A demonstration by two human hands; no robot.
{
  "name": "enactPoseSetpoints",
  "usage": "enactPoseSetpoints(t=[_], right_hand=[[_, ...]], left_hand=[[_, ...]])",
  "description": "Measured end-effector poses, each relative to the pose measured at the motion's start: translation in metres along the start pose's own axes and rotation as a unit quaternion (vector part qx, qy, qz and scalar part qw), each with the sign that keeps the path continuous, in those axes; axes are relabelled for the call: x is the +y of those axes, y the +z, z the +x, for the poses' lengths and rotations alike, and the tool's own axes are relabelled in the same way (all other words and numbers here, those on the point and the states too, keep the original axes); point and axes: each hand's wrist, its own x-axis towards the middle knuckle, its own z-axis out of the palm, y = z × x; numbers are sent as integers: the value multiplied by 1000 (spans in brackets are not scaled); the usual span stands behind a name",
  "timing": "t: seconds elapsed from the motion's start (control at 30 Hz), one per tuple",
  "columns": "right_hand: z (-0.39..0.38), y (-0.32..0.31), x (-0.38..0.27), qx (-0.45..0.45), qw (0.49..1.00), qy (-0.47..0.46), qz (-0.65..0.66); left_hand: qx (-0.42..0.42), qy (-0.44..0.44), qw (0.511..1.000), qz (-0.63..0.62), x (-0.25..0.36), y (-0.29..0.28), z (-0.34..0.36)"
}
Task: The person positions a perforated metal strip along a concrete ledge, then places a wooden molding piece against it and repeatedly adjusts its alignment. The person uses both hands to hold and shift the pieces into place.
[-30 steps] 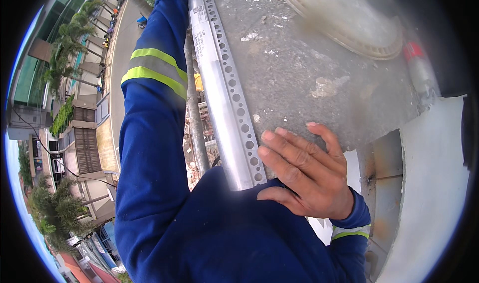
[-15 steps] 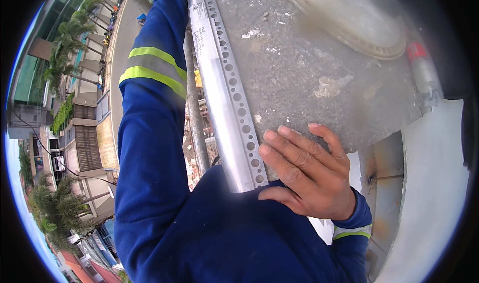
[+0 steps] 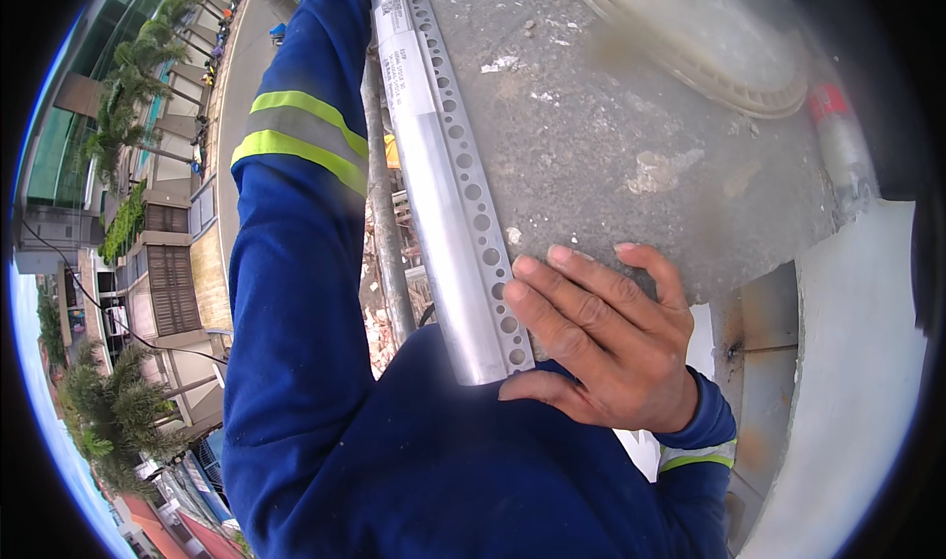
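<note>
A long silvery aluminium profile [image 3: 434,244] with a perforated flange and white labels lies along the left edge of the rough grey concrete surface [image 3: 611,145]. My right hand [image 3: 611,342] is spread beside the profile's near end, fingertips touching the flange and concrete, thumb reaching toward that end. My left sleeve [image 3: 286,263], blue with reflective bands, stretches up along the profile to the top edge; the left hand itself is out of view.
A round pale rimmed lid or container [image 3: 700,37] and a plastic bottle with red label [image 3: 838,140] sit at upper right. A grey pole [image 3: 389,273] runs beside the ledge. Far below left are a street [image 3: 251,76], palms and buildings. A white wall [image 3: 857,362] stands right.
The profile has slid slightly toward me and to the right. My right hand has shifted a little left, closer over the flange.
</note>
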Motion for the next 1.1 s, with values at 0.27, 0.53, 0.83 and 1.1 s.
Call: enactPoseSetpoints(t=[0.27,0.53,0.83,1.1], right_hand=[[2,1,0,1,1000,-10,-19],[3,0,0,-12,1000,-4,-25],[3,0,-1,-13,1000,4,-13],[4,1,-2,-15,999,0,-30]], left_hand=[[4,27,996,-91,7,-5,-6],[6,20,999,-37,9,-4,-6],[3,97,994,51,-16,10,11],[50,51,997,34,-12,12,9]])
